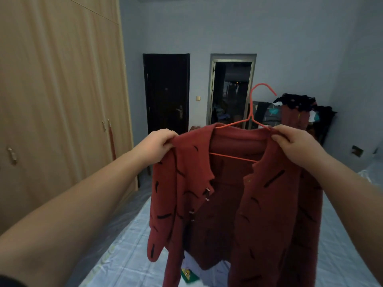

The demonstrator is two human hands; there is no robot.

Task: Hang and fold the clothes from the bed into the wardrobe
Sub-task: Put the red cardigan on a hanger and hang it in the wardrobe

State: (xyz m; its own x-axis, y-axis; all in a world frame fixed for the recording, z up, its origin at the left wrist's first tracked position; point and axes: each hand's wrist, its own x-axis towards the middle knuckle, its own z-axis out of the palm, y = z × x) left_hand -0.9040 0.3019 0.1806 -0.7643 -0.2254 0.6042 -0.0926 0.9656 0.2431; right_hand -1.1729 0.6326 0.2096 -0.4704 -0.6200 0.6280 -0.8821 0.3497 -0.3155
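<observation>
A red cardigan (pixel 267 204) with short black dashes hangs open-fronted on a thin red wire hanger (pixel 251 112), held up over the bed (pixel 128 255). My left hand (pixel 157 146) pinches the cardigan's left shoulder. My right hand (pixel 294 141) grips the right shoulder where the hanger's arm enters the collar. The hanger's hook stands upright above the neckline. The wooden wardrobe (pixel 62 100) fills the left side, its doors closed.
A rack heaped with dark and red clothes (pixel 298 112) stands at the far right beyond the bed. A dark closed door (pixel 165 94) and an open doorway (pixel 231 94) are in the far wall. A small green item (pixel 189 275) lies on the bed below the cardigan.
</observation>
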